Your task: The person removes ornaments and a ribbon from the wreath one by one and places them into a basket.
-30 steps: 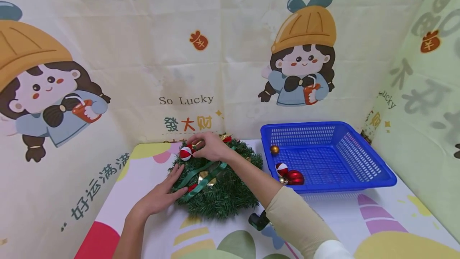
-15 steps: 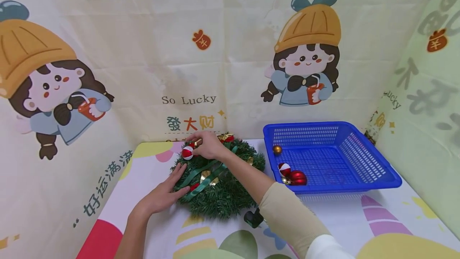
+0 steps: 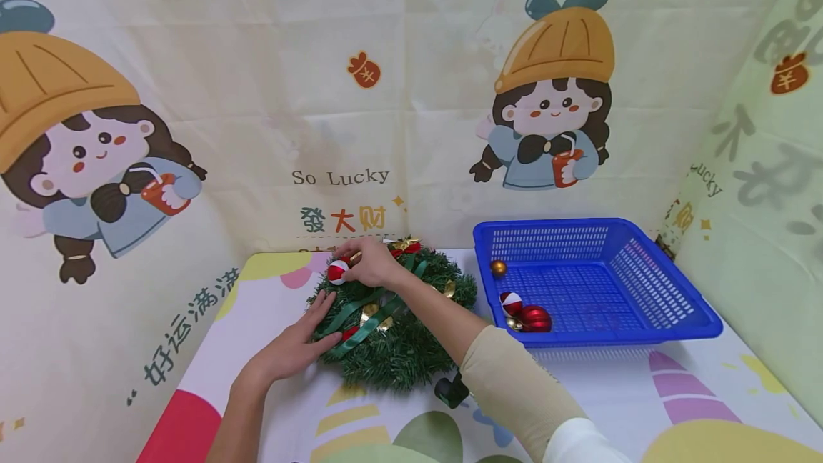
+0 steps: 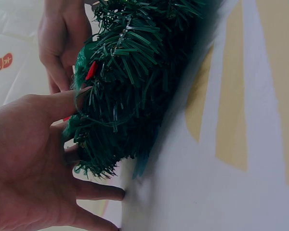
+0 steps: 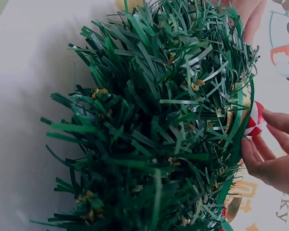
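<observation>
A green artificial wreath [image 3: 401,356] lies on the table, with green ribbon [image 3: 369,334], gold leaves and red bits on it. At its far left side, my right hand [image 3: 375,264] pinches a red-and-white ball ornament [image 3: 337,272] against the greenery. The right wrist view shows the fingertips around that ball [image 5: 256,120]; how it is attached is hidden. My left hand [image 3: 292,349] rests on the wreath's near left edge, fingers spread and fairly straight. In the left wrist view the thumb touches the wreath [image 4: 125,96] near a red piece.
To the right stands a blue plastic basket [image 3: 604,336] holding a gold ball [image 3: 498,268], a red-and-white ball [image 3: 511,304], a shiny red ornament [image 3: 535,319] and a small pale gold ball [image 3: 514,323]. A dark object [image 3: 451,391] sits below the right forearm. Printed cloth walls surround the table.
The head view has shifted slightly, moving the scene a little to the right. Both hands keep nearly the same places on the wreath; the right fingers shift slightly around the ball ornament.
</observation>
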Available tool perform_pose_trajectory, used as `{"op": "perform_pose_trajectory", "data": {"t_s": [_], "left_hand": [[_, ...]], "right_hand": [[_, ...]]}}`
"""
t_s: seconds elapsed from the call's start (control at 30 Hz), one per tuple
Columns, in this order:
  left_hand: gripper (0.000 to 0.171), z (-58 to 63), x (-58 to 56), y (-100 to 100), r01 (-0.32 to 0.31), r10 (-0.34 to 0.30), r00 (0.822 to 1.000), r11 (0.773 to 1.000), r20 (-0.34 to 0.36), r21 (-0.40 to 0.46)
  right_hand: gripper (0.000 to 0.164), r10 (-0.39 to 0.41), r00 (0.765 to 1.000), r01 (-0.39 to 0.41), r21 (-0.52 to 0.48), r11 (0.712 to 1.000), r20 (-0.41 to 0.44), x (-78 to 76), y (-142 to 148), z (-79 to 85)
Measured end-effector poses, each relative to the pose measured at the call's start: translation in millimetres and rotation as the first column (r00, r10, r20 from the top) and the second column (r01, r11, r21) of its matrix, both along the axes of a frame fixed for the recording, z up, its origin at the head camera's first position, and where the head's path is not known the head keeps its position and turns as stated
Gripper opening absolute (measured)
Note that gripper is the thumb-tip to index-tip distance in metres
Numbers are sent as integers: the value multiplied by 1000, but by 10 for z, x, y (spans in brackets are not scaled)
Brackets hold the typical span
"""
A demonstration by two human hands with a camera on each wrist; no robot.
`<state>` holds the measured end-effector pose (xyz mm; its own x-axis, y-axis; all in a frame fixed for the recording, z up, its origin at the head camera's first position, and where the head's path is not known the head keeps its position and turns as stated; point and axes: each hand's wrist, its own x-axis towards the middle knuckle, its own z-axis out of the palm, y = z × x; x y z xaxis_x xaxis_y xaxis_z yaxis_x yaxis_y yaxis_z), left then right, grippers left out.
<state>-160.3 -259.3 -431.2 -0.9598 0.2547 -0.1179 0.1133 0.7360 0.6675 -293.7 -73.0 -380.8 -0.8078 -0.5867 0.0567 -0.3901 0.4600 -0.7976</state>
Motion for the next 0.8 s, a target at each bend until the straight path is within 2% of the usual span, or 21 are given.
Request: {"op": "perform_pose_trajectory", "data": {"t_s": [0.5,0.8], "left_hand": [[84,-12,6,11,1,-1,1000,1000,-3,10],[84,-18,17,10,-4,4,1000,1000,-5,17]], "right_hand": [[36,-19,999,21,44,999,-36,34,-28,-20],[29,-25,999,27,42,999,-45,18,-53,-79]]}}
